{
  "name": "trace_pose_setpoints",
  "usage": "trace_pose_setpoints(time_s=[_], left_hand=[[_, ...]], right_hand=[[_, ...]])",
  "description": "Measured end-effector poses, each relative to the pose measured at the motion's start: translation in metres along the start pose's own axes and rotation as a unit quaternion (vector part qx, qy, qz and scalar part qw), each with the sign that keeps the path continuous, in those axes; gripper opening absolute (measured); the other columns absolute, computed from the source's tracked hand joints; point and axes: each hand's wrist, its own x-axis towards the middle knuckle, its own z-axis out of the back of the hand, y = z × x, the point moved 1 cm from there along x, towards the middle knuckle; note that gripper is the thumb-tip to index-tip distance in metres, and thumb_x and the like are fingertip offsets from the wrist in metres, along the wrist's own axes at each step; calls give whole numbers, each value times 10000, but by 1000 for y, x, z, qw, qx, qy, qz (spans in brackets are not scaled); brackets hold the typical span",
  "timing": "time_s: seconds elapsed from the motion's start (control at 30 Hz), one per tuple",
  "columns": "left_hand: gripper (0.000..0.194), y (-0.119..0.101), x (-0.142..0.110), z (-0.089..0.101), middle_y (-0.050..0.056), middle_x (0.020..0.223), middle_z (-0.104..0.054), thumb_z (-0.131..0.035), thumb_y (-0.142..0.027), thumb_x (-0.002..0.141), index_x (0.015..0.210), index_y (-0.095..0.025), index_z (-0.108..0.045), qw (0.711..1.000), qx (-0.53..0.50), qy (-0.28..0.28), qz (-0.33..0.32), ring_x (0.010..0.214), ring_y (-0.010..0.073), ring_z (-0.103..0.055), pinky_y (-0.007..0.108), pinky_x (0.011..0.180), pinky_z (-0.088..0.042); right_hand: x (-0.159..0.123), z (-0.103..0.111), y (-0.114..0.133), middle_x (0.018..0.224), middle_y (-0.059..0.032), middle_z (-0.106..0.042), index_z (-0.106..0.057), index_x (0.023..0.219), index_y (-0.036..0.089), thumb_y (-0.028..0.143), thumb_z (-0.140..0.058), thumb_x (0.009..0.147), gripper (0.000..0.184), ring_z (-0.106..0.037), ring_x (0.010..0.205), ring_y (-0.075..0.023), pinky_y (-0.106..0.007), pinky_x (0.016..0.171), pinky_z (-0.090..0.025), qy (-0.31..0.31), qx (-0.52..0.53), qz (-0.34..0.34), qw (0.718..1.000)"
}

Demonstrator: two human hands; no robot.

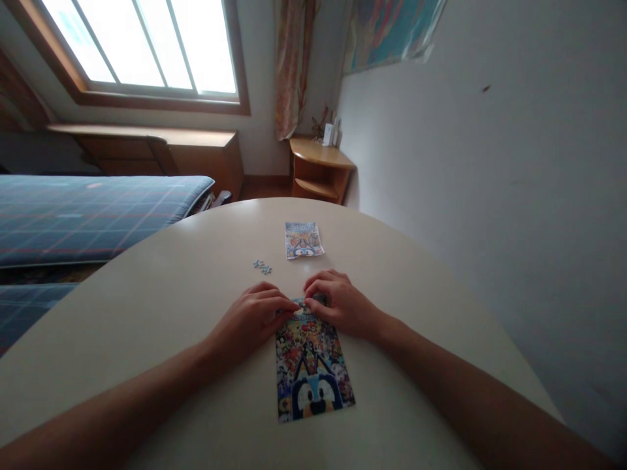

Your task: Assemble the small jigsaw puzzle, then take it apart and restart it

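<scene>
A jigsaw puzzle (315, 365) lies flat on the table in front of me, showing a blue cartoon dog's face below a crowd of small colourful figures. Both hands meet at its far edge. My left hand (257, 312) comes in from the left, its fingers pressed together and their tips at the puzzle's top. From the right, my right hand (340, 303) has curled fingers, with thumb and forefinger close together by the same edge. Whatever lies between the fingertips is too small to make out. Several loose puzzle pieces (263, 267) lie beyond my left hand.
A creased picture sheet (302, 240) with a similar dog design lies farther back on the round white table (196, 261). On the left is a bed with a plaid cover (98, 215). A wall (514, 196) runs along the right, and a corner shelf (321, 153) stands behind.
</scene>
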Motion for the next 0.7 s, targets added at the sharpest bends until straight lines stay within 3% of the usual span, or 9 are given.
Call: trace_pose_setpoints(time_s=[0.33, 0.7], left_hand=[[201, -2, -1, 1, 55, 958, -727, -589, -184, 922, 1055, -239, -729, 1000, 15, 6, -5, 940, 213, -599, 358, 863, -512], [178, 1, -2, -1, 46, 1038, -703, -587, -166, 919, 1023, -232, -714, 999, 29, 21, -12, 997, 217, -588, 395, 897, -511]], right_hand=[[2, 1, 0, 1100, -46, -687, -665, 883, 199, 233, -640, 894, 44, -568, 1080, -222, -444, 993, -356, 17, -16, 4, 1000], [1, 0, -1, 1096, -44, -691, -690, 890, 208, 246, -670, 882, 44, -577, 1081, -219, -437, 1001, -362, 15, -9, 4, 1000]])
